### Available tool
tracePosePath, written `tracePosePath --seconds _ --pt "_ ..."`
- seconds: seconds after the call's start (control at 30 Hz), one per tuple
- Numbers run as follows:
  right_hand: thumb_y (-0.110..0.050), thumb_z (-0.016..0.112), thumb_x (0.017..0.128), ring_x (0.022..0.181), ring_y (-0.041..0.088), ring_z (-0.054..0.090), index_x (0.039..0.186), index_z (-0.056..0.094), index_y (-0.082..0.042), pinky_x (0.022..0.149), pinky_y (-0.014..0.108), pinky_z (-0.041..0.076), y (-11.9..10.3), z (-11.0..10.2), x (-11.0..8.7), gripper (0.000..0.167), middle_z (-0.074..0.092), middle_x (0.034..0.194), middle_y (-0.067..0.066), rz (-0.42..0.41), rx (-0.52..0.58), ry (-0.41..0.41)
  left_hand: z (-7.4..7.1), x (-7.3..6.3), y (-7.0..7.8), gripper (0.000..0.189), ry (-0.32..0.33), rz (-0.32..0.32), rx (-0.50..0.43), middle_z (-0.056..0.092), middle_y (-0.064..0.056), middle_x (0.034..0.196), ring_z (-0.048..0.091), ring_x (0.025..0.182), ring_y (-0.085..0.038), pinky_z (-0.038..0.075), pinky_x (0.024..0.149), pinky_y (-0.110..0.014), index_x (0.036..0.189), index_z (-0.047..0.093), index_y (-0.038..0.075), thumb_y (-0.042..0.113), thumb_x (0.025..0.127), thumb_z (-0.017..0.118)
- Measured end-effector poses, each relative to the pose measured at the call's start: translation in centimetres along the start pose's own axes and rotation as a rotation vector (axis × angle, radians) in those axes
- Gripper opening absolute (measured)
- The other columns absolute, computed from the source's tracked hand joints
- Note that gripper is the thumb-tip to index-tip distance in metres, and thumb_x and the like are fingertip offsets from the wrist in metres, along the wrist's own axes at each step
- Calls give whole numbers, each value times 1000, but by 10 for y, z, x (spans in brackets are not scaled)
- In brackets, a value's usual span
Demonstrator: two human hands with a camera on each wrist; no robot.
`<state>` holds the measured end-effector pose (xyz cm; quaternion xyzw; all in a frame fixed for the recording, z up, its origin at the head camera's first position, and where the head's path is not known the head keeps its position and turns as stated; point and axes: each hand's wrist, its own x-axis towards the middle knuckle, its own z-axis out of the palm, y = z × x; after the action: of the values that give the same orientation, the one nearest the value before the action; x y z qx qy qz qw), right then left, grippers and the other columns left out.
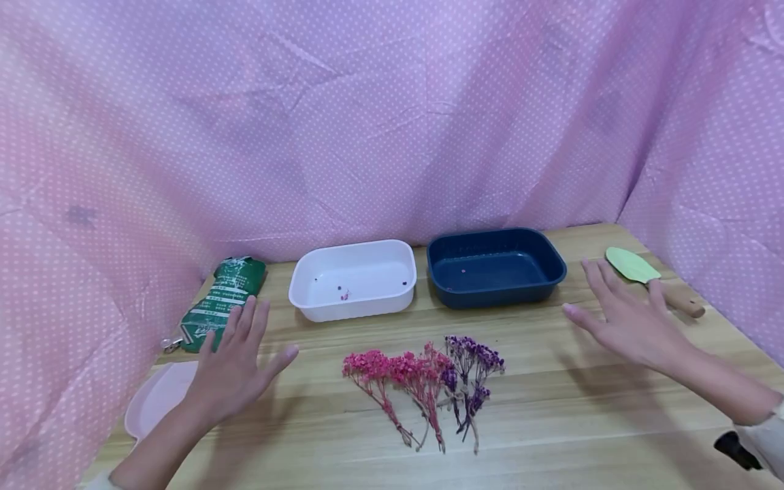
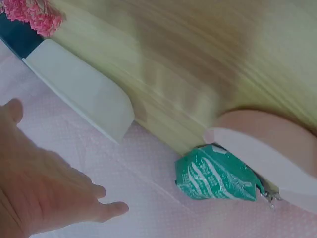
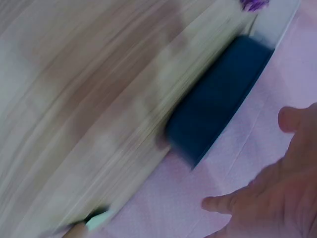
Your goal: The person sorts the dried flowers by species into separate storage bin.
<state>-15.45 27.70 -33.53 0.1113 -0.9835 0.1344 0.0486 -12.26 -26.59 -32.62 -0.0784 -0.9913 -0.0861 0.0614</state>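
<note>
Both hands hover above the wooden table with fingers spread, holding nothing. In the head view the left hand is near a crumpled green printed packet and a pale pink dish, part of which the arm hides. My right hand is beside a light-green leaf-shaped tool with a wooden handle. Between the hands lie pink dried flower bunches and a purple dried flower bunch, stems toward me. Behind them stand a white tub and a dark blue tub, with small petal bits inside.
A pink dotted curtain hangs behind the table and along both sides. Metal keyring-like bits lie at the packet's lower end. A small black object shows near the right sleeve.
</note>
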Motion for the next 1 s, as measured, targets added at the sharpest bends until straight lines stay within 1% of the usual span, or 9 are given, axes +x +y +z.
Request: tracePosePath --seconds 0.1,0.2,0.27,0.37,0.47,0.57,0.73,0.87,1.0 --pt "-52 43 99 132 56 24 153 -1 -3 105 75 -3 -11 5 0 86 10 152 34 7 62 0 5 2 1 90 47 -9 -36 13 -23 158 14 143 -42 17 102 -74 154 7 3 62 95 42" --pt "-53 44 98 132 58 21 154 -2 -6 103 75 15 -23 12 -2 86 12 151 36 25 148 -24 10 4 3 89 98 -30 -99 27 -28 151 32 134 -47 25 101 -71 152 14 0 60 94 44" --pt "-53 45 98 134 57 17 154 -1 -6 102 74 20 -31 17 -4 87 11 152 35 32 217 -44 13 4 5 88 119 -43 -133 33 -29 148 38 128 -50 28 100 -69 151 17 -1 60 94 45" --pt "-53 47 97 132 57 24 154 3 -3 102 73 23 -44 25 -7 87 14 151 36 43 317 -68 16 4 7 87 128 -54 -150 35 -30 146 40 124 -53 32 100 -68 150 21 -2 60 94 46" --pt "-52 49 97 122 51 44 152 11 3 97 68 37 -55 34 -8 87 26 145 37 52 377 -69 16 5 8 88 96 -78 -171 31 -29 148 36 128 -53 28 101 -71 150 19 -2 61 94 44" --pt "-46 54 96 103 38 58 148 20 9 84 54 52 -64 43 -10 83 39 134 35 62 410 -65 17 7 8 88 49 -106 -196 27 -30 150 30 132 -51 23 100 -75 152 16 -1 61 95 42" --pt "-36 59 96 92 24 59 143 30 12 71 34 53 -77 52 -12 73 55 115 23 74 469 -79 18 11 6 91 -8 -145 -240 23 -29 152 25 136 -50 20 102 -75 152 13 0 65 94 38" --pt "-32 60 96 87 18 59 142 34 11 70 30 51 -85 55 -13 68 60 102 11 73 509 -79 18 15 5 93 -35 -177 -272 21 -30 152 22 137 -51 20 104 -74 152 12 -2 66 94 37" --pt "-30 60 96 82 14 57 141 37 11 67 26 50 -90 56 -14 65 62 96 6 69 521 -62 17 20 6 95 -77 -223 -321 16 -29 154 17 139 -50 18 106 -72 152 9 -2 67 93 37"
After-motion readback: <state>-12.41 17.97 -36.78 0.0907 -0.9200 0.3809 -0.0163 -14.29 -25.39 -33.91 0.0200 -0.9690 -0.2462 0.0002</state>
